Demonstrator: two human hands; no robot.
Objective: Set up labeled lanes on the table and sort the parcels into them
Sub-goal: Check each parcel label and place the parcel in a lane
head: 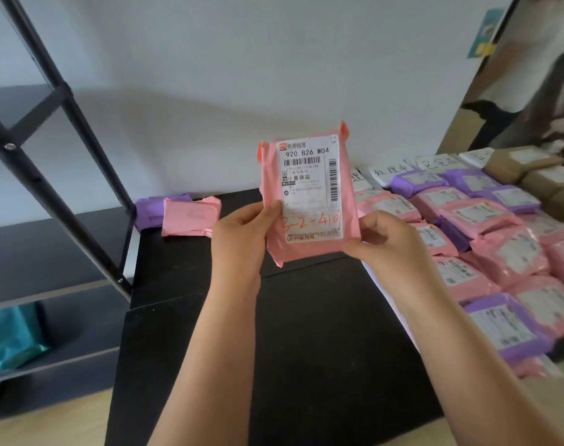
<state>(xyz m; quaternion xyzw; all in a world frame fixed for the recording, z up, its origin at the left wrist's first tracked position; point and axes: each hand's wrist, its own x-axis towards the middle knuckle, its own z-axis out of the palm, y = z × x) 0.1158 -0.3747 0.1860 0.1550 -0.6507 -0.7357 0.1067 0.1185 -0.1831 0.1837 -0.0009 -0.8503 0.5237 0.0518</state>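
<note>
- Centrally, a pink parcel (308,194) is held upright in the air above a black table (274,333), with its front facing the camera.
- The left hand (242,233) grips the parcel's lower left edge. The thumb is pressed on the front and the fingers are hidden behind.
- The right hand (390,239) grips the lower right corner, with its fingers curled round the edge of the wrapping.
- A white shipping label (309,175) covers most of the parcel's front. It shows barcodes and the printed code "920 B26 W04". Red handwriting near the bottom reads roughly "3-2-410", and the left thumb partly covers its first figure.
- At the far left end of the table, near the wall, a flat pink packet (190,217) lies touching a purple packet (148,210) on its left.
- To the right, many parcels (486,226) lie packed in rows running away from the camera. Most are pink and some are purple, and most of them show white labels facing up.
- Brown parcels (531,169) fill the farthest row on the right.
- White paper lane labels (391,172) with black handwritten characters lie at the far ends of these rows, by the wall.
- On the left stands a dark metal shelf rack (49,188) with diagonal braces. A teal bag (13,336) sits on one of its lower shelves.
- In the upper right corner a second person (531,91) is visible but blurred.
</note>
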